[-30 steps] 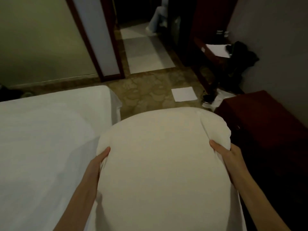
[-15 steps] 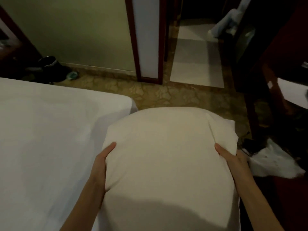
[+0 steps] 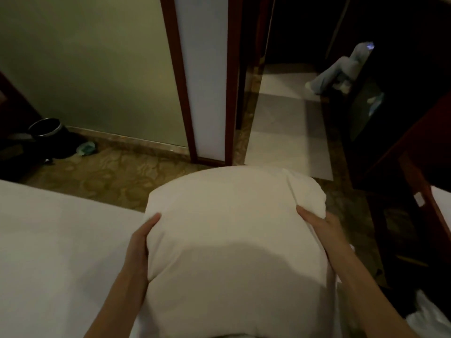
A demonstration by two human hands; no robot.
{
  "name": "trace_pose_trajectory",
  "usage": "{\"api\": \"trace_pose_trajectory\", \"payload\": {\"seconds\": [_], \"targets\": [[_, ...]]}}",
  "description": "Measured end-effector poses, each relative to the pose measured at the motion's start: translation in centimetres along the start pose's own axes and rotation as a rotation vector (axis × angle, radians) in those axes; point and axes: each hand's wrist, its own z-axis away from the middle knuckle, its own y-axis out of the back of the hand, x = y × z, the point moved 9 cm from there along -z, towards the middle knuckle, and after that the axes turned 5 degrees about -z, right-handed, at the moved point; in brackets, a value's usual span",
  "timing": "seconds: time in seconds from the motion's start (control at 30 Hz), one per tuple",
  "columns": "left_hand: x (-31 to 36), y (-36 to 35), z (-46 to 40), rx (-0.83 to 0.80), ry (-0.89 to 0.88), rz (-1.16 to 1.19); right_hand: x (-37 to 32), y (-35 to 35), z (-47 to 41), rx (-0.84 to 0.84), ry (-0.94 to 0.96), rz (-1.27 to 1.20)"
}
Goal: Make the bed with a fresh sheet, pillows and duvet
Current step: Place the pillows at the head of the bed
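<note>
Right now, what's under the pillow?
The pillow is held by the left hand and right hand. Its left part overlaps the sheeted bed; patterned floor shows beyond it. Whatever lies directly beneath is covered.

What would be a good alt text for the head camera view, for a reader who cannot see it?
Two bare hands, left hand and right hand, grip the sides of a plump white pillow beside a bed with a white sheet. Behind are patterned floor and a dark-framed door panel.

Matt white cloth pillow; glossy dark wood door frame.
</note>
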Motion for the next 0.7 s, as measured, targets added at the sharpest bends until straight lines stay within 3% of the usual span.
{"api": "trace_pose_trajectory", "payload": {"seconds": [0.27, 0.5, 0.7], "targets": [[7.3, -6.1, -10.9, 0.191, -0.041, 0.019, -6.2, -6.4, -16.9, -0.075, -0.02, 0.03], [11.8, -10.4, -19.8, 0.386, -0.049, 0.224, -16.1, -17.1, -32.1, -0.328, 0.022, 0.14], [15.0, -8.5, -23.9, 0.59, -0.059, 0.34, -19.5, -27.7, -39.3, -0.549, -0.02, 0.287]]}}
